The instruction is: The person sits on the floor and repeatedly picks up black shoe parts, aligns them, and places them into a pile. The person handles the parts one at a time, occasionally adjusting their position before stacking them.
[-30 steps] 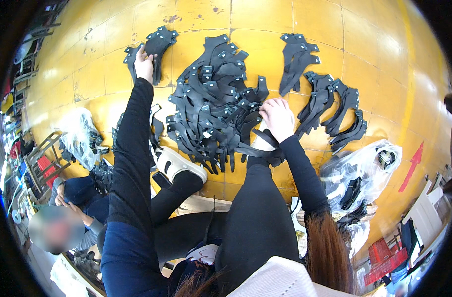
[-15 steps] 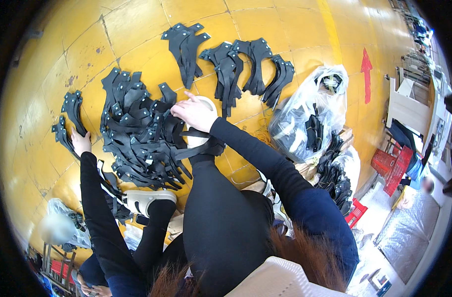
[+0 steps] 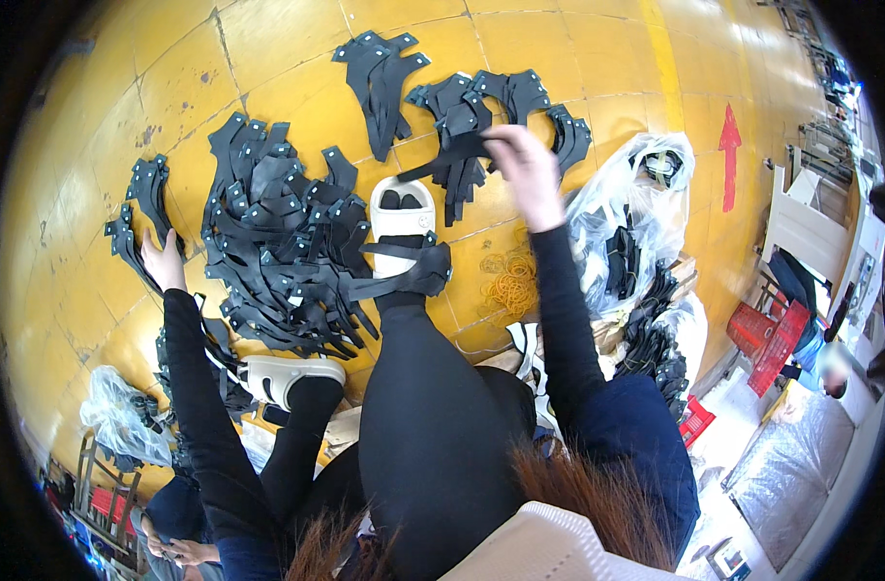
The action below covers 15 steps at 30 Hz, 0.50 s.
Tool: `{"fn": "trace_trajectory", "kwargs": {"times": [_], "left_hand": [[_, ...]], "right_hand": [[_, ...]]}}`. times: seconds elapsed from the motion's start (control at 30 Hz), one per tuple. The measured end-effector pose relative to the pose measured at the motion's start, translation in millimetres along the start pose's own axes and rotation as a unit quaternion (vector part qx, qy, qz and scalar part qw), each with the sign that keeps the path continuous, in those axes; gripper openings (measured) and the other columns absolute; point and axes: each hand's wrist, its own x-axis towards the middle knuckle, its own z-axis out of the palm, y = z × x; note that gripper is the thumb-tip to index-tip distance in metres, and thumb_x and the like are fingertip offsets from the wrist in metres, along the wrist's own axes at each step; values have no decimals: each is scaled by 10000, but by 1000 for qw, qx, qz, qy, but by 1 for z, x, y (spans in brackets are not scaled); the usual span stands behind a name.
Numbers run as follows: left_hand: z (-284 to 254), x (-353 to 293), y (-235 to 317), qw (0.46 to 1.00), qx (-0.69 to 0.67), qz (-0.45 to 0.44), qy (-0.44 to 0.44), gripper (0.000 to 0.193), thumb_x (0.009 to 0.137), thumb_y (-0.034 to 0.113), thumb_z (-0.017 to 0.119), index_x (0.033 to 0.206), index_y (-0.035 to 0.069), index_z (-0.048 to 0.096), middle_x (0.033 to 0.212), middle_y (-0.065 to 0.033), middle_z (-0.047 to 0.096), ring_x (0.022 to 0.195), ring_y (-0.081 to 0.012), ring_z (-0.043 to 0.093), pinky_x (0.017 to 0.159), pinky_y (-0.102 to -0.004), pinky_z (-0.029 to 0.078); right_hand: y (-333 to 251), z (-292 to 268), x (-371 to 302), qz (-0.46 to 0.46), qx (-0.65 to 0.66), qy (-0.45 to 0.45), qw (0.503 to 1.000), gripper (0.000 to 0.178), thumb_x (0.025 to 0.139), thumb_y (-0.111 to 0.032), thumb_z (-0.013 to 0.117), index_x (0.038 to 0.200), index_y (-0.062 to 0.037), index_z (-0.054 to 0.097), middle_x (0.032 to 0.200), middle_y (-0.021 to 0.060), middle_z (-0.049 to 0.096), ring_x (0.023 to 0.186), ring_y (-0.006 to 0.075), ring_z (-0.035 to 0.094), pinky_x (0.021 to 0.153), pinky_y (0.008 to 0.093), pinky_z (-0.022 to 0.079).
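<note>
My right hand (image 3: 527,179) is raised over the far side of the floor, pinching a dark strip (image 3: 447,157) that slants down to the left. Beneath it lie several fanned bundles of black strips (image 3: 467,121), with another bundle (image 3: 377,87) to their left. At the far left, my left hand (image 3: 164,263) has its thumb and fingers around a small group of black strips (image 3: 150,189); their grip is partly hidden. Between my hands spreads a large heap of black strips (image 3: 283,228) with small pale marks. A few strips (image 3: 413,273) drape across my foot in a white slide sandal (image 3: 404,223).
Tangled yellow rubber bands (image 3: 510,283) lie right of my foot. Beyond them stand a clear plastic bag (image 3: 631,218) of dark pieces and more black strips (image 3: 648,334). Red crates (image 3: 767,334) are at the right. At lower left are a plastic bag (image 3: 123,416) and another person's hands (image 3: 186,552).
My right hand has moved away from the heap and my foot, to the right and farther out, with a black strip in it. My left hand stays at the left strips. The view has shifted slightly.
</note>
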Motion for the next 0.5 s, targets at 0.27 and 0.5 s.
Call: {"fn": "trace_trajectory", "kwargs": {"times": [0.27, 0.5], "left_hand": [[-21, -45, 56, 922, -343, -85, -157, 384, 921, 142, 622, 1283, 23, 578, 1078, -92, 635, 992, -133, 568, 897, -255, 416], [-37, -66, 103, 900, -380, -86, -198, 347, 931, 127, 607, 1260, 21, 588, 1128, -69, 634, 1029, -118, 558, 930, -238, 396]], "right_hand": [[130, -148, -23, 296, -86, -13, 951, 231, 882, -46, 637, 1102, -31, 702, 928, 58, 709, 855, 116, 641, 806, 251, 490], [170, -108, 16, 175, -364, 184, 896, 401, 814, -185, 718, 1196, -98, 635, 1128, 132, 628, 961, 225, 628, 845, 349, 501]]}}
